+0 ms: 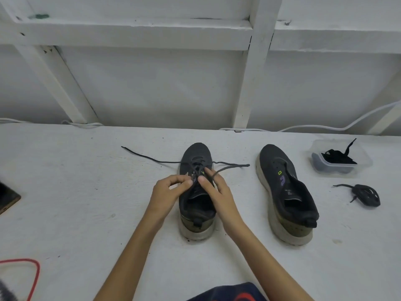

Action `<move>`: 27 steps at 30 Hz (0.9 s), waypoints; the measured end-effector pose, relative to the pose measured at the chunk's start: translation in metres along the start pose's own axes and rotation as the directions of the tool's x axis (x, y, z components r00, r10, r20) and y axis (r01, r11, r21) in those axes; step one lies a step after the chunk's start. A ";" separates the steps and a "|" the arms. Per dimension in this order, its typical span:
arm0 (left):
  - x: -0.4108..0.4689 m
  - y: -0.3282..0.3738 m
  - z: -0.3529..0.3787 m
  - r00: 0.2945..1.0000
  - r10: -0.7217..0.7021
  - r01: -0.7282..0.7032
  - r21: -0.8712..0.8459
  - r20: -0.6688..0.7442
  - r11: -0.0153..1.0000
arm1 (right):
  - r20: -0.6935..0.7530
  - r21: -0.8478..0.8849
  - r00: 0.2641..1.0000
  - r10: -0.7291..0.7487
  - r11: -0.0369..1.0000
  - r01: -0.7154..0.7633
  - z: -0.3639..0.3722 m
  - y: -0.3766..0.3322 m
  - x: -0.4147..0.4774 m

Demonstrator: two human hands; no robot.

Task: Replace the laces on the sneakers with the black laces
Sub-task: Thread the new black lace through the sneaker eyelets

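Note:
Two dark sneakers stand on a white surface, toes pointing away from me. The left sneaker (196, 155) has a dark lace (152, 158) threaded through its eyelets, with loose ends trailing out left and right. My left hand (171, 190) and my right hand (217, 190) both pinch the lace over the shoe's tongue. The right sneaker (284, 192) stands apart with no lace in it. A bundled black lace (366, 195) lies to its right.
A clear plastic container (364, 161) at the far right holds black laces. White cables (325, 127) run along the back wall. A dark object (8, 198) sits at the left edge and a red loop (32, 276) lies near the bottom left.

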State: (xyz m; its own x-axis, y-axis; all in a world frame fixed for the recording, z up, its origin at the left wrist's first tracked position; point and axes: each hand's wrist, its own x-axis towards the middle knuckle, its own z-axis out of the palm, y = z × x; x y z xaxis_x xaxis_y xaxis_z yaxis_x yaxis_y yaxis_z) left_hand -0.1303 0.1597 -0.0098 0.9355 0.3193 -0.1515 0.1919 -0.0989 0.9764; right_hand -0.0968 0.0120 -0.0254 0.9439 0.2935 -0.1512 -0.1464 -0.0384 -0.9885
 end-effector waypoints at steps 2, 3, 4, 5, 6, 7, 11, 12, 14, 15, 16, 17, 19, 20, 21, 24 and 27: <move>0.006 0.003 0.001 0.999 0.040 -0.037 0.138 -0.016 0.990 | -0.028 0.042 1.000 -0.010 0.999 0.012 0.007 0.006 0.002; 0.008 0.003 0.003 0.997 0.071 -0.061 0.223 -0.038 0.973 | -0.036 0.061 0.999 -0.019 0.998 0.022 0.009 0.007 0.001; 0.011 0.002 0.005 0.993 0.103 -0.079 0.312 -0.061 0.947 | -0.039 0.075 0.999 -0.017 0.997 0.020 0.009 0.008 0.001; 0.014 0.001 0.006 0.988 0.131 -0.090 0.398 -0.078 0.913 | -0.038 0.081 0.999 -0.013 0.997 0.016 0.009 0.009 0.002; 0.018 0.000 0.007 0.984 0.156 -0.096 0.478 -0.086 0.873 | -0.034 0.081 0.999 -0.015 0.997 0.018 0.009 0.010 0.002; 0.023 -0.001 0.007 0.982 0.173 -0.101 0.544 -0.081 0.833 | -0.029 0.077 0.999 -0.016 0.997 0.018 0.008 0.010 0.002; 0.036 -0.006 0.011 0.977 0.207 -0.136 0.600 -0.051 0.788 | -0.048 0.110 0.999 -0.002 0.994 0.007 0.008 0.011 0.001; 0.035 -0.007 0.011 0.976 0.208 -0.141 0.550 -0.060 0.823 | -0.054 0.128 0.999 0.005 0.992 0.002 0.008 0.011 0.000; 0.031 -0.009 0.006 0.979 0.180 -0.128 0.395 -0.096 0.910 | -0.057 0.149 0.998 0.016 0.989 -0.007 0.009 0.013 0.000; 0.026 -0.009 0.004 0.984 0.139 -0.100 0.294 -0.112 0.950 | -0.056 0.157 0.998 0.016 0.988 -0.007 0.009 0.013 0.000; 0.021 -0.009 0.002 0.990 0.085 -0.061 0.198 -0.113 0.978 | -0.055 0.169 0.998 0.016 0.986 -0.006 0.009 0.014 0.000; 0.016 -0.010 0.002 0.994 0.039 -0.024 0.140 -0.103 0.990 | -0.056 0.188 0.998 0.018 0.982 -0.007 0.010 0.014 -0.001; 0.006 -0.012 0.005 0.996 0.011 0.002 0.155 -0.086 0.988 | -0.057 0.225 0.998 0.019 0.974 -0.006 0.010 0.016 0.000; 0.003 -0.012 0.006 0.996 0.022 -0.008 0.168 -0.083 0.986 | -0.057 0.236 0.998 0.017 0.972 -0.003 0.010 0.017 -0.001; 0.001 -0.012 0.008 0.996 0.039 -0.026 0.163 -0.077 0.986 | -0.056 0.245 0.998 0.018 0.969 -0.004 0.010 0.017 0.000; 0.007 -0.007 0.006 0.998 0.066 -0.063 0.130 -0.023 0.989 | -0.055 0.248 0.998 0.024 0.969 -0.009 0.010 0.018 0.000; 0.021 0.000 -0.002 0.990 0.093 -0.078 0.136 -0.108 0.988 | -0.047 0.210 0.999 0.007 0.978 0.003 0.007 0.017 0.000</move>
State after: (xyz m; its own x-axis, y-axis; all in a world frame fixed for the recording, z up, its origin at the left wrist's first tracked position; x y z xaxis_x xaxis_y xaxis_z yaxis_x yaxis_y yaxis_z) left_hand -0.1108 0.1684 -0.0126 0.9119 0.4083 -0.0428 0.1571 -0.2507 0.9552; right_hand -0.1013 0.0179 -0.0417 0.9556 0.2482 -0.1586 -0.2028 0.1639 -0.9654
